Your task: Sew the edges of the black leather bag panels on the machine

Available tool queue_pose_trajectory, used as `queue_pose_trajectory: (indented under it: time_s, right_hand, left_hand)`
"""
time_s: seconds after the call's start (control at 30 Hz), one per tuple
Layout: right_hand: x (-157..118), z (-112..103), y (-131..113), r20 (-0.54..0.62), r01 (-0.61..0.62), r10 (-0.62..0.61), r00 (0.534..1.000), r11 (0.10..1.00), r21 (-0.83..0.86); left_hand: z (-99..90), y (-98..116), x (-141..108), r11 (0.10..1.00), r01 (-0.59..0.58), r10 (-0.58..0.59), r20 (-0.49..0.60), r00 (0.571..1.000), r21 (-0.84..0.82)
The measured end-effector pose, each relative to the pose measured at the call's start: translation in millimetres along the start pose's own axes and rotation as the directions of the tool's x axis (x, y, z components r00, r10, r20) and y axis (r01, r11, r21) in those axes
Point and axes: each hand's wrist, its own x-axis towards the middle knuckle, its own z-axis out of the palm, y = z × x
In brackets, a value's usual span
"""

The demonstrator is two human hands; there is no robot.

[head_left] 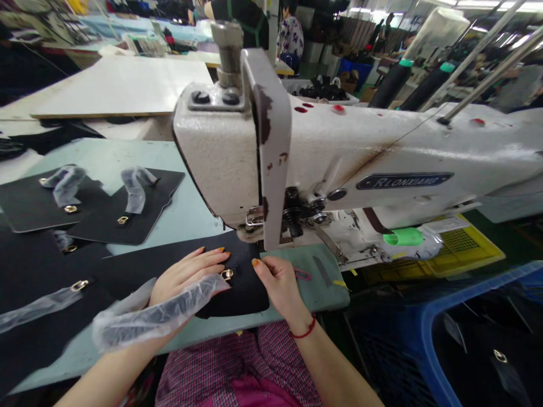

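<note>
A person's left hand [190, 274] is lying open, palm down with fingers extended, on a flat black leather-like panel [250, 297]. The right hand [275, 280] is curling at the panel's right edge, thumb near the bent fingers; whether it is pinching the edge cannot be told. The panel is resting on a pale blue-green worktable [190, 217], its far edge reaching beneath the head of a worn white metal sewing machine [224, 152]. A small gold-coloured metal clasp [227, 274] is sitting between the hands, and a curved handle strap wrapped in cloudy plastic film [156, 319] is looping over the left wrist.

The panel is looking light and thin, probably bendable yet firm enough to slide flat. Its smooth face may be slightly slippery, and the loose strap seems liable to drag. Flat pressure beside the clasp and a hold at the free edge appear best.
</note>
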Motion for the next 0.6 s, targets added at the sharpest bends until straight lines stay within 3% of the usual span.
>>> queue_pose_trajectory:
  time_s: [0.23,0.33,0.5,0.6]
  right_hand:
    - [11,2,-3,0.012,-0.047,0.047,0.999,0.998,0.029]
    - [17,2,-7,-0.012,-0.018,0.018,1.0,1.0,0.003]
    - [18,0,-13,-0.024,0.032,-0.033,0.999,0.997,-0.064]
    - [5,-2,-14,0.015,-0.005,0.006,1.0,0.998,-0.062]
  left_hand:
    - [-0.7,-19,1,1.0,-0.024,0.024,0.051,0.998,0.013]
    - [-2.4,-21,4,0.999,0.03,-0.033,0.104,0.994,0.028]
    - [0.3,-27,13,0.999,0.043,-0.043,-0.033,0.999,0.008]
    - [2.7,-37,13,0.999,-0.036,0.036,-0.002,0.999,0.024]
